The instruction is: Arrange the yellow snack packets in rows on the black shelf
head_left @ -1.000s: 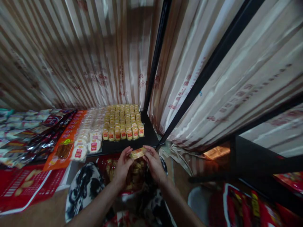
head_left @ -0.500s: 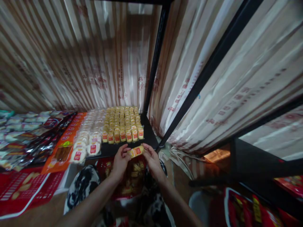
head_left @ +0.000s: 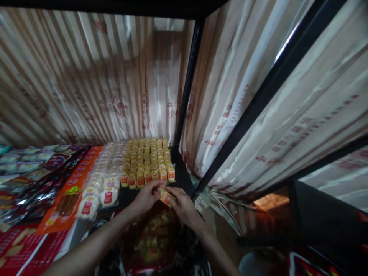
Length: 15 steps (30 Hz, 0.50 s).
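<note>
Between both hands is a small yellow wrapped snack pack (head_left: 165, 196) with a red and white label, tilted. My left hand (head_left: 149, 197) pinches its upper left end. My right hand (head_left: 182, 205) has its fingers closed on the right side. Just beyond the hands stand upright rows of matching yellow snack packs (head_left: 147, 161) on a black shelf (head_left: 181, 168). Below the hands, a dark red container (head_left: 146, 270) holds more yellow packs, partly in shadow.
Left of the rows lie clear-wrapped white round packs (head_left: 109, 191), an orange package (head_left: 64, 199) and dark glossy packages (head_left: 54, 176). Black frame posts (head_left: 186, 84) and printed fabric sheeting (head_left: 115, 84) enclose the shelf. At lower right are red packages (head_left: 307, 264).
The held snack pack has turned from nearly level to a steeper tilt, and my hands have come closer together. The camera view has shifted, so the shelf appears lower.
</note>
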Available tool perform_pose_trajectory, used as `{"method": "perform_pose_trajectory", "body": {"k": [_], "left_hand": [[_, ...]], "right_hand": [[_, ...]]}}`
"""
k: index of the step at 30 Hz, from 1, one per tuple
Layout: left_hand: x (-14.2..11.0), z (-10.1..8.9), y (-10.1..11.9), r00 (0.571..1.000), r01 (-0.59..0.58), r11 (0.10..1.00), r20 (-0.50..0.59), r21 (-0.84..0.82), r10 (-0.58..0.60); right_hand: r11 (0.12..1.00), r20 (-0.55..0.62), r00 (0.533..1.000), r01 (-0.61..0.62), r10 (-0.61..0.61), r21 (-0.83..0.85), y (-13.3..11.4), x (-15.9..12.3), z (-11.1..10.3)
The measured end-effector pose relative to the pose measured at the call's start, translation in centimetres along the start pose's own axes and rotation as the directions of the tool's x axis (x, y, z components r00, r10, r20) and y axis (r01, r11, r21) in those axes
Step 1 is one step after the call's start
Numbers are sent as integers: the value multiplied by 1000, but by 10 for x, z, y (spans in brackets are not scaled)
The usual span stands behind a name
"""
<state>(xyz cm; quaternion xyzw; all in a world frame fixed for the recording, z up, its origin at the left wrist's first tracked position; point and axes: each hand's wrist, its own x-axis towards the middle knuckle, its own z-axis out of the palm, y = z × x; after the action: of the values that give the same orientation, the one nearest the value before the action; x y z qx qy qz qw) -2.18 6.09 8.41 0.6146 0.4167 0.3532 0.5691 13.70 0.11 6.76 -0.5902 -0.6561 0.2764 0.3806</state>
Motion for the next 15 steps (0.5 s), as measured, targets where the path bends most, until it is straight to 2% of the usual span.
{"method": "perform_pose_trajectory", "body": {"k": [4, 6, 9, 12, 15], "left_hand": [[34, -2, 14, 996, -56, 998, 65, 3, 56], [56, 0, 17, 997, -75, 997, 12, -31, 76], [90, 6, 23, 978, -159, 987, -143, -21, 154], [119, 13, 31, 923, -234, 959, -274, 159, 270], [142, 18, 39, 885, -229, 884, -291, 409, 364]], "right_hand": [[996, -42, 999, -28, 32, 85, 10, 23, -6], [992, -117, 991, -45, 59, 120, 17, 39, -8], [980, -214, 971, -68, 108, 188, 26, 69, -11], [965, -260, 957, -62, 131, 256, 31, 103, -16], [970, -361, 920, -67, 151, 236, 37, 137, -22]]}}
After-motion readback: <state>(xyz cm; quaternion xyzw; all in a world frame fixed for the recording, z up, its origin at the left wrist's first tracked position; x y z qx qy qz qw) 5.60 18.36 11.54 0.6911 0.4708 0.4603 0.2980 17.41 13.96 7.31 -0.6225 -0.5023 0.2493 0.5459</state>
